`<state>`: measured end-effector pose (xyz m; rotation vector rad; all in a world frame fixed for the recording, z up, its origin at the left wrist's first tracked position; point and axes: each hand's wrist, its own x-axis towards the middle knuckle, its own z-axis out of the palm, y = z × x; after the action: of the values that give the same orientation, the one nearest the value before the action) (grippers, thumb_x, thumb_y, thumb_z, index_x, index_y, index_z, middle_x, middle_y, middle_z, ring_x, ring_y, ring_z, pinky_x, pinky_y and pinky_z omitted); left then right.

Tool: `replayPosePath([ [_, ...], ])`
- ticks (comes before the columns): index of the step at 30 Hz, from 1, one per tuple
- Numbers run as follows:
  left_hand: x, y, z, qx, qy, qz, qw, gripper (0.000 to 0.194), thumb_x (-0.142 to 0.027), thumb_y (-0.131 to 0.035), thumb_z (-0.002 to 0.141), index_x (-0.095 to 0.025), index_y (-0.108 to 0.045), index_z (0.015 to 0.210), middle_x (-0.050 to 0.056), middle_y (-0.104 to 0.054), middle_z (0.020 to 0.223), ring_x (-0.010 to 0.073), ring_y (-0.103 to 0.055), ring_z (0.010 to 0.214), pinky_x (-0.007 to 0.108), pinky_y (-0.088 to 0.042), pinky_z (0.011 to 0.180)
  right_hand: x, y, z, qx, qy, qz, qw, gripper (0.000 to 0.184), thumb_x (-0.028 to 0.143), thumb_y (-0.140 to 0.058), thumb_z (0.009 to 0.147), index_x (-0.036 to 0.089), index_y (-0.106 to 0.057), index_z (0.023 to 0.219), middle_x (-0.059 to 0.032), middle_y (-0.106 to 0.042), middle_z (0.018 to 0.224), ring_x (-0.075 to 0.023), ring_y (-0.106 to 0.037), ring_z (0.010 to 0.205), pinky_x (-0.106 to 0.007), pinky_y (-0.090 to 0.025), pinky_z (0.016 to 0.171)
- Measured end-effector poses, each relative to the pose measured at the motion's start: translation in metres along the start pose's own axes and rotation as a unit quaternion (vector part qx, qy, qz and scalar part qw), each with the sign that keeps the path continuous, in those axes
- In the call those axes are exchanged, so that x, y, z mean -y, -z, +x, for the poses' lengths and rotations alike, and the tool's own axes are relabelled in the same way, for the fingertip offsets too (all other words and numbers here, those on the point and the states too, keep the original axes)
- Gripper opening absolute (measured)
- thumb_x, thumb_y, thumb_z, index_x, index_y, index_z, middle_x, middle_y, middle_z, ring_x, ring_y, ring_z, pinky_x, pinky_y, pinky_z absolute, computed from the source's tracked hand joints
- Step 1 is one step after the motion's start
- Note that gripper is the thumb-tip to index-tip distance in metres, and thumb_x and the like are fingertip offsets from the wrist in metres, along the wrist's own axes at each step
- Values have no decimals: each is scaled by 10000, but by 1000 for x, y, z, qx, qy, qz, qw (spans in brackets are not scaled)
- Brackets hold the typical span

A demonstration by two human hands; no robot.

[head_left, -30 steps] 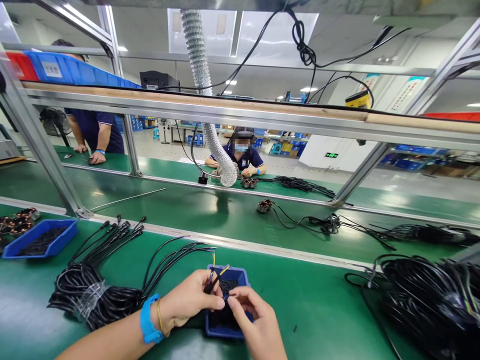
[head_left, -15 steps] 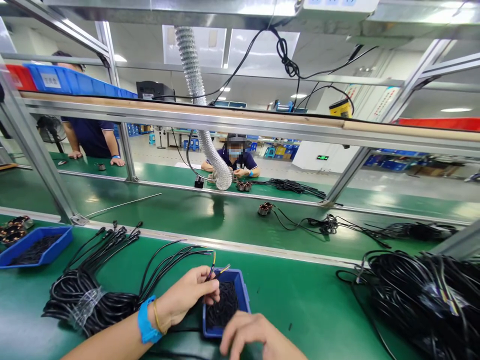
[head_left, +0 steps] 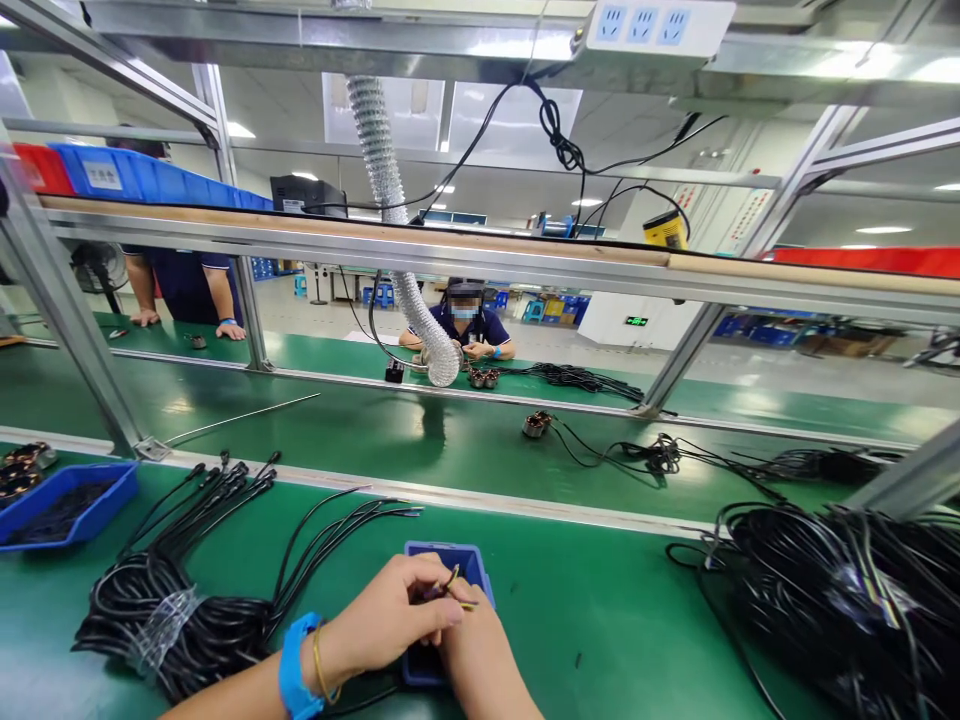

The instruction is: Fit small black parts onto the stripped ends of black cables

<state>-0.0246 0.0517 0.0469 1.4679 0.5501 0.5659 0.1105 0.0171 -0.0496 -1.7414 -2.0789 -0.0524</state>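
My left hand (head_left: 386, 615), with a blue wristband, is closed on the end of a black cable; its thin coloured wires (head_left: 454, 576) stick up between the fingers. My right hand (head_left: 484, 655) is right against the left one, over the small blue bin (head_left: 454, 550). Its fingers are hidden behind the left hand and in the bin, so what they hold does not show. Both hands cover most of the small black pieces in the bin. Left of my hands lies a bundle of black cables (head_left: 180, 620), wrapped in clear plastic, with several loose ends spread out.
A second blue tray (head_left: 112, 490) of black pieces stands far left, beside copper-wound coils (head_left: 26, 470). A large heap of black cables (head_left: 810, 600) fills the right side. A metal frame crosses ahead. Beyond it, two people are at a green bench, with a silver hose (head_left: 405, 280) hanging down.
My right hand has moved up and left from the bin's near right side to meet my left hand over the bin. The left hand keeps the cable. The view has tilted slightly.
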Motion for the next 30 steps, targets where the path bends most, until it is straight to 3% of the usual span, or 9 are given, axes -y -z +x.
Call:
replayPosePath([
  [6,10,0,6,-62,60,-92,992,259,-348,-746,665,-139,-624,757,-23,-565,607,102,-496,560,229,-360,560,-8,34,-14,-54,-32,113,992,215,148,-518,945,211,-683,823,-34,-697,800,-177,-654,710,-247,-494,648],
  [10,16,1,7,-97,112,-91,985,262,-349,-737,603,-159,-576,685,-53,-503,563,90,-451,522,226,-285,508,-8,51,-19,-127,-84,311,938,256,334,-486,992,216,-642,826,-13,-659,742,-159,-622,649,-223,-494,613],
  [14,16,0,5,-114,143,-75,980,244,-330,-714,576,-171,-553,666,-65,-479,556,78,-396,497,231,-223,484,-5,64,-20,-150,-109,398,898,249,382,-522,973,216,-631,823,-4,-635,732,-154,-608,655,-205,-487,604],
  [23,20,2,5,-100,140,-60,983,269,-354,-745,585,-173,-564,666,-66,-476,536,86,-386,503,234,-216,490,-7,70,-24,-150,-91,378,909,225,334,-532,977,223,-648,819,-1,-618,745,-147,-586,668,-201,-475,632],
  [30,19,1,3,-81,114,-11,990,313,-415,-773,639,-148,-632,724,-40,-522,587,108,-452,564,235,-298,524,-7,69,-19,-129,-79,364,919,242,338,-582,952,223,-667,757,6,-653,701,-137,-596,607,-195,-469,572],
])
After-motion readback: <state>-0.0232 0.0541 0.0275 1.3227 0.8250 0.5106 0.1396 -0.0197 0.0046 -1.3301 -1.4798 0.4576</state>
